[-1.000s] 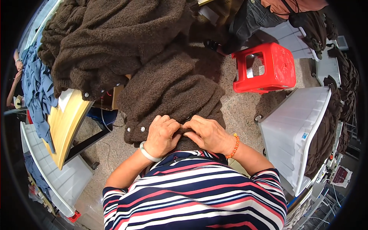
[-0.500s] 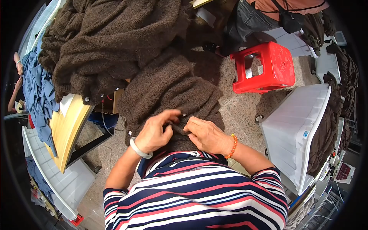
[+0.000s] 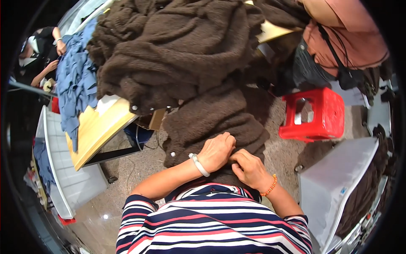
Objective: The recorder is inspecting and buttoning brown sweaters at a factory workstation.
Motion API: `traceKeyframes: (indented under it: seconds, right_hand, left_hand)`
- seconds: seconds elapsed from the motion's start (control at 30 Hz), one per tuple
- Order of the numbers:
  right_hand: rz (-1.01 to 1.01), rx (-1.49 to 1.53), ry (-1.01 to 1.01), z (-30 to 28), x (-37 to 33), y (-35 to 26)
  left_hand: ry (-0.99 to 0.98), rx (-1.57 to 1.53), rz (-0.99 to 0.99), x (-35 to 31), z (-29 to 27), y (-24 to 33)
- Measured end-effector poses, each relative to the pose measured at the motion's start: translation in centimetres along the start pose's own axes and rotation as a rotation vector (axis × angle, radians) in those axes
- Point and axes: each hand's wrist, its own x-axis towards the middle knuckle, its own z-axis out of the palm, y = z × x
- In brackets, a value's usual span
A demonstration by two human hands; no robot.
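A dark brown fuzzy knit garment drapes down from a heap and spreads across my lap. Its edge carries shiny round buttons. My left hand, below a pale bangle, lies on the knit with its fingers curled closed into it. Just right of it, my right hand, with an orange bead bracelet at the wrist, pinches a fold of the same garment. The fingertips of both hands nearly meet, and the bit of cloth between them is mostly hidden.
Ahead, a large heap of brown knitwear covers a wooden table; blue garments hang at its left. A red stool and a white bin stand right, another bin left. Two other people work nearby.
The view has swung, so the surroundings sit further right and lower. My left hand's fingers, lifted and blurred before, now rest curled on the knit. My right hand keeps its pinch.
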Motion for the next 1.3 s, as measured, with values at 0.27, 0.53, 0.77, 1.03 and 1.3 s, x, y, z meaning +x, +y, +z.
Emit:
traceKeyframes:
  seconds: [0.27, 0.53, 0.77, 1.03, 1.3]
  right_hand:
    - [-0.037, -0.074, 0.153, 0.1, 1.4, -0.4]
    - [0.047, -0.035, 0.268, 0.8, 1.1, -0.2]
    - [0.074, -0.005, 0.183, 0.5, 0.9, 0.8]
    - [0.041, 0.017, 0.123, 0.6, 1.4, 1.4]
    - [0.116, 0.078, -0.064, -0.3, 1.1, 1.6]
  left_hand:
    - [-0.264, -1.234, -0.525, -0.8, -1.0, -2.6]
    - [-0.284, -1.274, -0.542, -1.1, -0.8, -2.7]
    - [-0.22, -0.977, -0.489, -1.5, -1.0, -1.7]
    - [0.046, -0.287, -0.016, -3.0, -2.1, 0.1]
    - [-0.041, -0.306, -0.089, -2.6, -1.2, -0.5]
